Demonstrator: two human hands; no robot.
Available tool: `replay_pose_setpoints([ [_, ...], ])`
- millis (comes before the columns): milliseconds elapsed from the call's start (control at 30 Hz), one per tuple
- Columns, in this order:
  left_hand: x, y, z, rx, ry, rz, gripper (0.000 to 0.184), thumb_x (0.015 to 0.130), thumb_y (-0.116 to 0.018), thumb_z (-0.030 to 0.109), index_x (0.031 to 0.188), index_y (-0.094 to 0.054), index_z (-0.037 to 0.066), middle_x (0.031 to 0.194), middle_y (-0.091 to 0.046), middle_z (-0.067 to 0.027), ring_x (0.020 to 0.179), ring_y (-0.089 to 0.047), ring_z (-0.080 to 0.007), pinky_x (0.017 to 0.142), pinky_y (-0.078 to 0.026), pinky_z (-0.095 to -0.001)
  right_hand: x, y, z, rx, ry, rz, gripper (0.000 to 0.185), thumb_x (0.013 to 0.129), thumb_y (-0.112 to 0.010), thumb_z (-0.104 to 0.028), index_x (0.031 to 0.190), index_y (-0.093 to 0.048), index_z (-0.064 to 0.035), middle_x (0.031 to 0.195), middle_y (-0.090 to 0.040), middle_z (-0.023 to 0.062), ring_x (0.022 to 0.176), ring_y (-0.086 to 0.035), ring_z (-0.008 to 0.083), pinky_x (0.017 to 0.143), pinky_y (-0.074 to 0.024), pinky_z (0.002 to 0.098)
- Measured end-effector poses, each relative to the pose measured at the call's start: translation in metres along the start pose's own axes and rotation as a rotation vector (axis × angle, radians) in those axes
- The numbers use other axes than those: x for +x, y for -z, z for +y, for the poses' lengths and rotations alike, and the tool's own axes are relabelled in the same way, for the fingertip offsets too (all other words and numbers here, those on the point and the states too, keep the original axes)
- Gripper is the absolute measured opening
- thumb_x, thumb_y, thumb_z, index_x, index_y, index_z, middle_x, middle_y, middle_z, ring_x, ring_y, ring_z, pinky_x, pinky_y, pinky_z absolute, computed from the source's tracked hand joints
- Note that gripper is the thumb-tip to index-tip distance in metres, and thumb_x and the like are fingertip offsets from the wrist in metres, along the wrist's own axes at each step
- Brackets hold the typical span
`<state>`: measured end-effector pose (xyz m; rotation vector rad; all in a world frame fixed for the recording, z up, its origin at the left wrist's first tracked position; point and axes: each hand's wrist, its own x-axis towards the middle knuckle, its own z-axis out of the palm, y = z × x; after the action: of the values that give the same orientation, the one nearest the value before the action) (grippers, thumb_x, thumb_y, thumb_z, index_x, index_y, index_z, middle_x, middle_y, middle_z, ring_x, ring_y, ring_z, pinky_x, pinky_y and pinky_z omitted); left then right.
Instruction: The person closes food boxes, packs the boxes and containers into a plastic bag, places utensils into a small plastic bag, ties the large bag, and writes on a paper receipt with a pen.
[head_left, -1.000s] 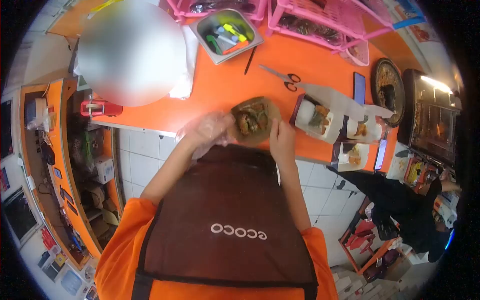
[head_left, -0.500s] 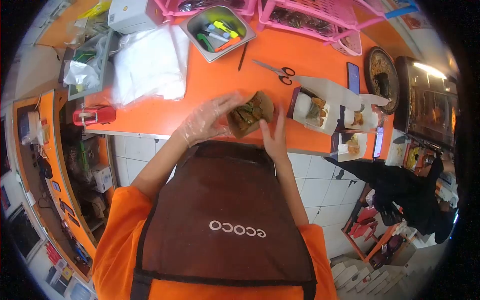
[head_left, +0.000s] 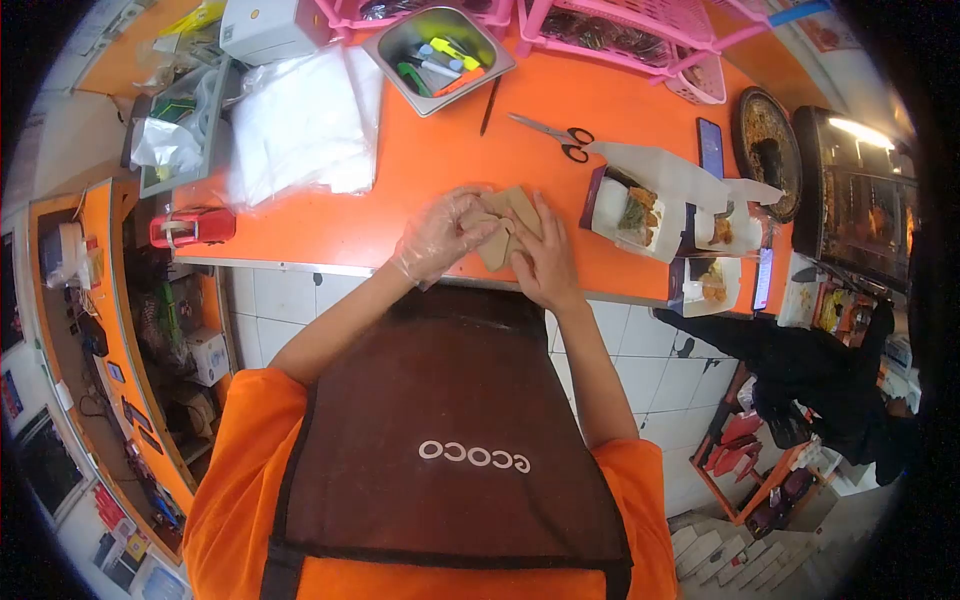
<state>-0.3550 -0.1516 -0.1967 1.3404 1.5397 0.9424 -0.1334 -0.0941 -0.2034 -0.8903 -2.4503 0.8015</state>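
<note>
Flaps (head_left: 514,203) of brown paper box (head_left: 497,252) swung inward since half second ago, food now hidden. Left hand (head_left: 445,238), plastic-gloved, pinching flap; bare right hand (head_left: 548,262) grasping box's right side. Box by counter's (head_left: 440,140) near edge, between hands. Folding seems mostly done, flaps not yet flat. Meal boxes (head_left: 672,230) rightward stand open

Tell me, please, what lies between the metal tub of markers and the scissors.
A thin, dark, pencil-like stick lies on the orange table between the metal tub and the scissors, as the head view shows.
</note>
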Motion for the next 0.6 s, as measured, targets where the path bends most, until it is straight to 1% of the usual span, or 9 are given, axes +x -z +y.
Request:
replay_pose_setpoints([
  [67,0.001,-0.008,-0.014,-0.052,0.038,0.012,0.034,0.09,-0.075,0.027,0.115,-0.067,0.005,0.136,-0.061,-0.0148,0.11,-0.066,-0.0296,0.093,-0.053,-0.0394,-0.003,0.001,-0.002,-0.015,-0.024,0.004,0.062,0.089,-0.069,-0.015,0.149,-0.051,-0.0095,0.155,-0.035,0.0259,0.142,-0.036,0.0461,0.116,-0.0343,0.0518],
  [100,0.001,-0.01,-0.011,-0.103,0.086,0.015,0.038,0.09,-0.075,0.028,0.119,-0.065,0.006,0.139,-0.059,-0.015,0.113,-0.065,-0.0307,0.094,-0.053,-0.0404,-0.004,-0.004,-0.006,0.058,-0.106,0.078,0.065,0.088,-0.071,-0.016,0.15,-0.049,-0.0091,0.155,-0.034,0.0262,0.142,-0.036,0.046,0.116,-0.0348,0.0516],
  [167,0.002,-0.009,-0.006,0.031,0.024,0.027,0.045,0.09,-0.074,0.029,0.127,-0.062,0.008,0.142,-0.056,-0.0156,0.12,-0.061,-0.0333,0.098,-0.052,-0.0427,-0.008,-0.017,-0.015,0.203,-0.265,0.225,0.072,0.087,-0.075,-0.018,0.151,-0.045,-0.0084,0.154,-0.034,0.0266,0.143,-0.034,0.0458,0.115,-0.0356,0.0512],
  [233,0.003,0.004,0.026,0.401,-0.191,0.046,0.052,0.09,-0.072,0.029,0.136,-0.058,0.01,0.145,-0.053,-0.0163,0.127,-0.057,-0.0361,0.101,-0.051,-0.0452,-0.011,-0.023,-0.006,0.225,-0.341,0.282,0.073,0.087,-0.077,-0.019,0.151,-0.044,-0.0077,0.15,-0.036,0.0238,0.139,-0.04,0.0407,0.107,-0.0435,0.0472],
  [267,0.002,0.006,0.028,0.443,-0.238,-0.01,0.054,0.091,-0.071,0.029,0.139,-0.056,0.01,0.144,-0.053,-0.0173,0.128,-0.055,-0.0377,0.104,-0.049,-0.0461,-0.014,-0.026,-0.002,0.238,-0.381,0.308,0.074,0.087,-0.078,-0.02,0.151,-0.044,-0.0074,0.148,-0.037,0.0225,0.137,-0.043,0.0382,0.103,-0.0474,0.0452],
  [333,0.001,0.008,0.029,0.527,-0.325,-0.125,0.059,0.091,-0.069,0.028,0.145,-0.052,0.011,0.141,-0.053,-0.0193,0.129,-0.052,-0.0409,0.109,-0.046,-0.048,-0.015,-0.015,-0.004,0.152,-0.366,0.388,0.066,0.087,-0.079,-0.019,0.144,-0.05,-0.006,0.145,-0.04,0.0213,0.134,-0.045,0.0373,0.102,-0.0483,0.0447],
  [433,0.004,0.003,0.022,0.563,-0.365,-0.125,0.056,0.094,-0.066,0.029,0.146,-0.052,0.013,0.141,-0.053,-0.0183,0.129,-0.053,-0.0391,0.109,-0.046,-0.0478,-0.026,-0.007,-0.014,0.109,-0.358,0.39,0.051,0.087,-0.079,-0.017,0.132,-0.058,-0.0048,0.142,-0.042,0.0195,0.13,-0.049,0.0364,0.1,-0.0491,0.0435],
  [533,-0.003,0.001,0.027,0.545,-0.182,-0.146,0.054,0.095,-0.065,0.029,0.145,-0.054,0.012,0.141,-0.054,-0.0176,0.129,-0.054,-0.0379,0.108,-0.046,-0.0468,-0.04,-0.007,-0.033,0.176,-0.378,0.277,0.04,0.088,-0.078,-0.015,0.123,-0.062,-0.0044,0.138,-0.044,0.0178,0.127,-0.052,0.035,0.1,-0.0488,0.0417],
  [600,-0.009,0.002,0.028,0.545,-0.146,-0.128,0.052,0.095,-0.066,0.03,0.143,-0.056,0.012,0.14,-0.055,-0.0179,0.127,-0.055,-0.0375,0.107,-0.047,-0.0457,-0.043,-0.009,-0.036,0.311,-0.439,0.26,0.035,0.089,-0.077,-0.013,0.12,-0.063,-0.0044,0.136,-0.046,0.017,0.125,-0.053,0.0332,0.101,-0.0484,0.0399],
])
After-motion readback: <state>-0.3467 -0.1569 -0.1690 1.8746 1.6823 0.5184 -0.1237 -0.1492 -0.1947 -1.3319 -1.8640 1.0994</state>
